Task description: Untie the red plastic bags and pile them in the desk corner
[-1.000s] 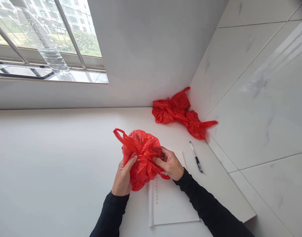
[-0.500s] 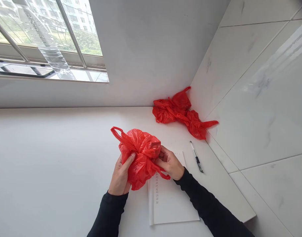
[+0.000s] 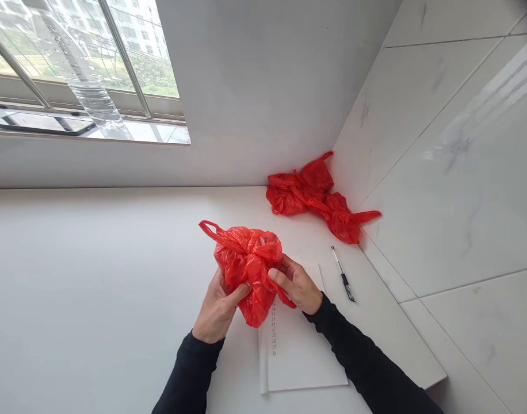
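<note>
A crumpled red plastic bag [image 3: 246, 247], gathered into a knot on top with a loop handle sticking out to the upper left, is held up between both hands. My left hand [image 3: 218, 307] grips its lower left side, thumb in front and fingers behind. On the right side my right hand [image 3: 298, 284] pinches the bag, with its thumb on the front and its fingers partly hidden behind the plastic. What the bag contains cannot be made out. Beneath it lies an open notebook [image 3: 309, 356] with a column of handwritten numbers, partly covered by the bag.
More knotted red plastic bags [image 3: 306, 192] lie in the back corner against the walls. A black and clear pen [image 3: 343, 276] rests right of the notebook. On the window sill are a water bottle [image 3: 93, 95] and a flat dark-edged device [image 3: 43, 123]. A tiled wall [image 3: 462, 172] bounds the right.
The bag has turned and shifted slightly right in my hands. My left thumb has slid lower and to the right; my right thumb now shows on the bag's front.
</note>
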Demonstrator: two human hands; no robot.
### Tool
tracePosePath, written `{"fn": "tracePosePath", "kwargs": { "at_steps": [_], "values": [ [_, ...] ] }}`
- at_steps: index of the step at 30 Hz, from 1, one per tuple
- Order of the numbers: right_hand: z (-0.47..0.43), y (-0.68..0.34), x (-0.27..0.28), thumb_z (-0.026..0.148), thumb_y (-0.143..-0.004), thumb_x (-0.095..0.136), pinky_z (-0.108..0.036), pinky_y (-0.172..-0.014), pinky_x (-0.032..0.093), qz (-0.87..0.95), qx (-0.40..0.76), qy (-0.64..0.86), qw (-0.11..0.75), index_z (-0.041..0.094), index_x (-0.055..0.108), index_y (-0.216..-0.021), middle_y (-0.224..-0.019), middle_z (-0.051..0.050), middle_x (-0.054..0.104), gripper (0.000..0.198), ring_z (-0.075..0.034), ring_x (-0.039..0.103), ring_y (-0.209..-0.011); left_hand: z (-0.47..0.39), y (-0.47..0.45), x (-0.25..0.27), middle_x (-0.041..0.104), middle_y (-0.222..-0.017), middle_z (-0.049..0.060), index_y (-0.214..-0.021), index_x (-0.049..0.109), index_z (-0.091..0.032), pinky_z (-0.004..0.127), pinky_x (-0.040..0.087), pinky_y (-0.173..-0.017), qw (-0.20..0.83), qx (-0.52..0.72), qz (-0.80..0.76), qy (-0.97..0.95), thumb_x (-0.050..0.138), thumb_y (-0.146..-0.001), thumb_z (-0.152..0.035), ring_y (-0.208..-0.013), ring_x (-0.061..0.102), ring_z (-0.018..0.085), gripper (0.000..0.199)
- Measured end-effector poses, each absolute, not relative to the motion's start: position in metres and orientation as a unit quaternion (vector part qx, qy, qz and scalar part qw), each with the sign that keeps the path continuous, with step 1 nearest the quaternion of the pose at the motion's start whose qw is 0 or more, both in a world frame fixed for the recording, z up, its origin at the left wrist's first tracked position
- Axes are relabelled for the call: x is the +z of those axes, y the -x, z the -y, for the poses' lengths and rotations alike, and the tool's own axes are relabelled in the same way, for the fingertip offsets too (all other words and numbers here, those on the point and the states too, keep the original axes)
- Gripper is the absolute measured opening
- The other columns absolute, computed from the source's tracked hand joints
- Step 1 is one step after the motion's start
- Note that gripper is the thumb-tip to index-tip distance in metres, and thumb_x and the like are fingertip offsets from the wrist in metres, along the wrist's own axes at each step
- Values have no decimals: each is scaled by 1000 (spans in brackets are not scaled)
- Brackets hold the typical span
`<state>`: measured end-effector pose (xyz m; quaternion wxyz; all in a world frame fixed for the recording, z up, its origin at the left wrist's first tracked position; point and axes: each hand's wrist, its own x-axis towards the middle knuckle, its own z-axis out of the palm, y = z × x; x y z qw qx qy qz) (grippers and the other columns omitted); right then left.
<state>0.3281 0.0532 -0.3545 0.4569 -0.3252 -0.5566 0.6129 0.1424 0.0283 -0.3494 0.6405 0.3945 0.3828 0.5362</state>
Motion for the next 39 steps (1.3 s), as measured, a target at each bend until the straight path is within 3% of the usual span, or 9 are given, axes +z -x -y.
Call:
{"fn": "tracePosePath", "kwargs": {
  "at_steps": [4, 8, 14, 17, 20, 23, 29, 35, 39],
  "values": [
    [-52, -325, -357, 41, -86, 70, -40, -92, 51, 567, 618, 317, 444, 22, 61, -118, -110, -7, 68, 38, -23, 65, -100, -30, -143, -349, 69, -112, 11, -115, 59, -20, 35, 58, -73, 635, 551, -409, -355, 79, -75, -39, -96, 68, 29, 48],
    [-55, -325, -355, 43, -88, 66, -38, -93, 51, 538, 586, 341, 501, 22, 63, -113, -108, -7, 69, 33, -23, 65, -100, -27, -149, -341, 62, -128, 13, -132, 54, -25, 35, 59, -69, 653, 522, -419, -353, 72, -79, -49, -103, 66, 32, 60],
    [-59, -328, -354, 46, -90, 64, -39, -96, 50, 527, 583, 341, 516, 23, 58, -118, -114, -8, 67, 37, -24, 64, -106, -26, -152, -339, 56, -136, 12, -136, 50, -27, 35, 55, -87, 630, 500, -374, -461, 79, -75, -31, -118, 57, 30, 67],
    [-59, -328, -357, 44, -90, 65, -39, -98, 49, 555, 599, 312, 486, 23, 55, -122, -119, -8, 64, 40, -23, 63, -108, -29, -149, -342, 62, -125, 12, -126, 58, -23, 36, 56, -83, 623, 511, -387, -449, 79, -75, -31, -108, 61, 29, 55],
    [-58, -326, -359, 39, -81, 76, -38, -92, 52, 562, 615, 308, 459, 23, 52, -123, -120, -8, 63, 51, -23, 64, -104, -31, -147, -343, 70, -101, 10, -104, 66, -17, 37, 57, -75, 634, 489, -431, -417, 80, -74, -35, -86, 66, 25, 37],
    [-57, -325, -358, 32, -75, 82, -37, -90, 53, 548, 616, 320, 467, 23, 55, -117, -115, -7, 65, 51, -23, 64, -103, -31, -148, -341, 70, -90, 9, -92, 69, -14, 39, 57, -77, 636, 475, -453, -406, 80, -73, -37, -83, 66, 24, 31],
    [-57, -325, -357, 35, -82, 74, -37, -87, 54, 543, 615, 319, 474, 22, 57, -114, -110, -7, 67, 39, -22, 65, -99, -31, -147, -344, 63, -130, 12, -130, 58, -22, 38, 54, -90, 625, 558, -381, -391, 71, -84, -31, -118, 59, 30, 49],
    [-54, -322, -352, 39, -79, 77, -38, -97, 50, 565, 612, 302, 464, 23, 52, -124, -122, -8, 63, 54, -23, 61, -109, -34, -142, -348, 67, -123, 14, -120, 64, -17, 34, 54, -86, 610, 560, -408, -385, 81, -74, -27, -112, 62, 30, 51],
    [-54, -322, -349, 36, -77, 79, -38, -96, 50, 547, 601, 311, 492, 23, 54, -118, -119, -8, 65, 49, -24, 61, -108, -33, -144, -347, 67, -120, 13, -121, 62, -18, 34, 54, -82, 625, 562, -398, -368, 78, -76, -26, -106, 64, 28, 49]
  ]
}}
